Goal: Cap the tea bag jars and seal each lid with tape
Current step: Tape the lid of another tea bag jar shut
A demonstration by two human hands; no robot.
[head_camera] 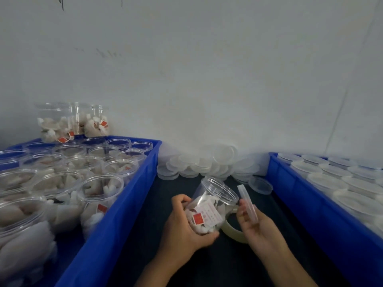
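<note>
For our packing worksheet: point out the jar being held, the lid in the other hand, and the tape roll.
Held jar (209,208), head view, on its clear side wall.
Lid (247,201), head view, on its edge-on rim.
Tape roll (232,233), head view, on its near band.

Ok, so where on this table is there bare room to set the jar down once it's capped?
The dark table strip left of the held jar, along the left blue bin, is bare. So is the near patch between both forearms. Crowded: the loose lids piled against the wall, the tape roll under the hands, and both bins, the right blue bin included.
</note>
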